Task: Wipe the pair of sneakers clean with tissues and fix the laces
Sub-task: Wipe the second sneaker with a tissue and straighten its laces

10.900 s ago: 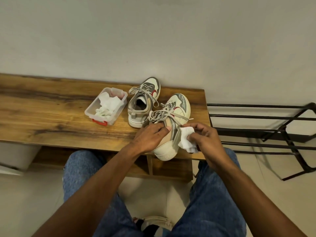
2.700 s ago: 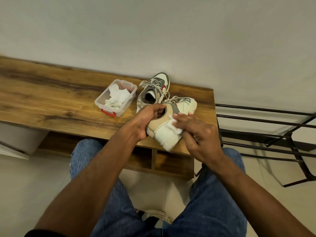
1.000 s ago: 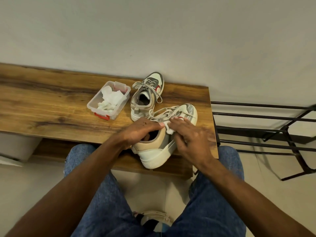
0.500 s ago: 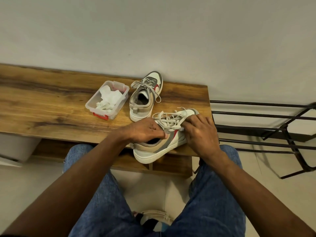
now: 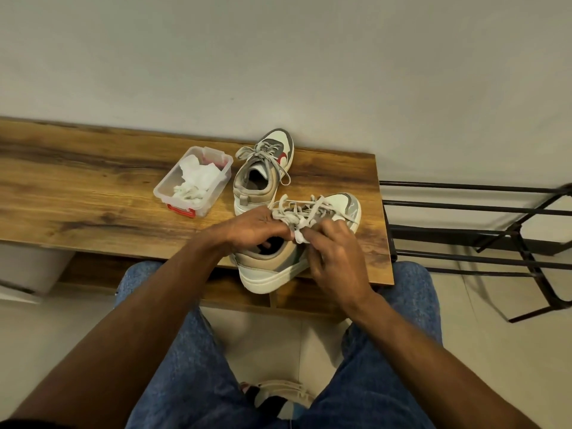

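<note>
— While the near sneaker [image 5: 278, 267] lies at the centre of the frame, where exactly does it sit?
— On the front edge of the wooden bench [image 5: 93, 193], heel hanging a little over the edge toward the person, toe pointing to the upper right.
— And the hands?
— The left hand [image 5: 250, 227] rests on the collar of that sneaker, fingers curled over the opening; its grip is on the shoe. The right hand [image 5: 334, 255] has its grip clenched on a small white tissue [image 5: 299, 235], pinched at the fingertips and pressed against the laces [image 5: 297, 210] near the tongue.
— Are those laces tied?
— They lie loose and tangled across the top (I cannot tell whether any knot is in them).
— The other sneaker [image 5: 263, 174]?
— Just above, upright on the bench, toe toward the wall [image 5: 278, 57], laces loose over its sides. It stands just beside the near one.
— Anything to the left?
— A clear plastic box [image 5: 193, 182] with a red clasp, holding crumpled white tissues, just left of the far sneaker. A black metal rack [image 5: 479, 230] stands at the right of the frame, and blue jeans [image 5: 192, 351] fill the bottom.
</note>
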